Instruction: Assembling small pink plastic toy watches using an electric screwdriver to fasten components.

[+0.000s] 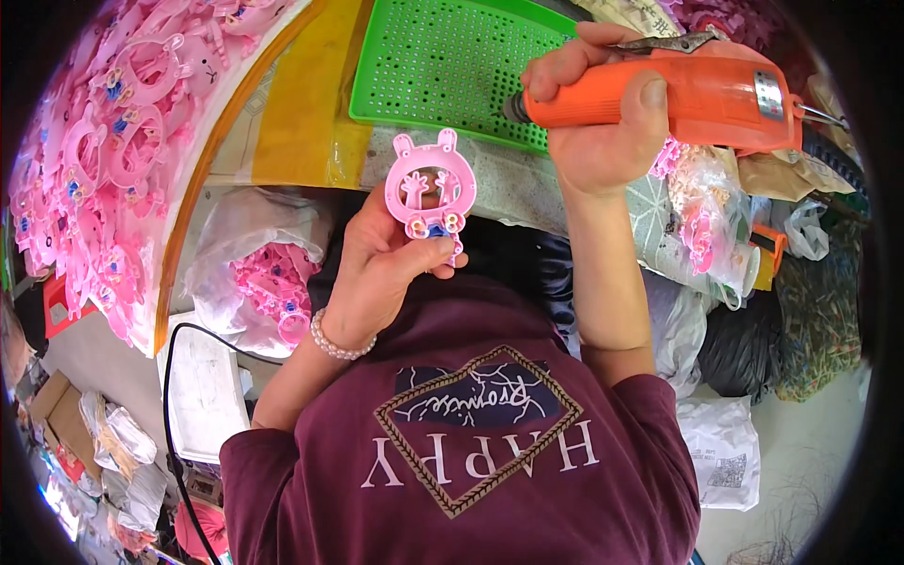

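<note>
My left hand [372, 273] pinches a pink plastic bunny-eared toy part [428, 160] by its lower end, thumb in front. The part has a ring-shaped head with an open middle, small hand shapes showing inside it, and a blue patch with screw-hole posts lower down. My right hand [607, 137] is wrapped round an orange electric screwdriver [697, 89], held level with its dark tip toward the left. The tip is over the green perforated tray [452, 56], apart from the toy part. Whether a bit sticks out of the tip I cannot tell.
A large heap of pink toy parts [122, 122] fills a board at the left. Below it, an open clear bag [217, 235] holds more pink pieces. Another bag [702, 207] of small pink parts lies right of my right hand. A black cable [168, 395] curves at lower left.
</note>
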A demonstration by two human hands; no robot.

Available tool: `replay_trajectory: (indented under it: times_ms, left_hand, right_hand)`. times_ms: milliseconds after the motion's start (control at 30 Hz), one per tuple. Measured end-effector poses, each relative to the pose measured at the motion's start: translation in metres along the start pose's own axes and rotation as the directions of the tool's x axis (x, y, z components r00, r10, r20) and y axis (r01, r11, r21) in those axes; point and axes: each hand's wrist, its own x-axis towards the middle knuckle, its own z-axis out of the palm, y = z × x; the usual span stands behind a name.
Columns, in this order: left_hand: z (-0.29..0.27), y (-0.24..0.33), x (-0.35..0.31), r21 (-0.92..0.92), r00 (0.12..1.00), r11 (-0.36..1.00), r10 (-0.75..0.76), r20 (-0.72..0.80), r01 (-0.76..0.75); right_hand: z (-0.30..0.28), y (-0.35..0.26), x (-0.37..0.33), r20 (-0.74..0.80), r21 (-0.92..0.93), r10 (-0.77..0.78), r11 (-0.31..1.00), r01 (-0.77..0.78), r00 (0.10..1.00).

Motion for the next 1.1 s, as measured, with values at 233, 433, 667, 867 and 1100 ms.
replay_trajectory:
  times_ms: [233,433,667,867,1100]
  left_hand:
    - [0.000,-0.002,0.000,0.019,1.000,1.000,0.021,0.010,-0.021]
    - [0.001,-0.002,0.000,0.026,1.000,0.999,0.021,0.000,-0.021]
    - [0.004,-0.001,-0.002,-0.025,1.000,1.000,0.008,0.007,-0.008]
    - [0.002,-0.005,-0.001,0.018,1.000,1.000,0.016,0.018,-0.016]
    - [0.009,-0.008,0.003,0.044,0.998,0.998,0.049,0.025,-0.050]
  right_hand:
    - [-0.001,0.003,0.001,-0.022,0.056,-0.009,0.998,0.010,1.000]
    - [0.002,0.000,0.001,-0.001,-0.064,-0.020,0.998,0.020,1.000]
    - [0.002,-0.014,0.000,-0.039,-0.047,-0.043,0.998,0.041,0.998]
    - [0.005,-0.037,-0.006,-0.007,0.169,0.031,0.985,-0.029,0.999]
    - [0.015,-0.074,-0.030,0.275,0.256,0.032,0.961,-0.105,0.961]
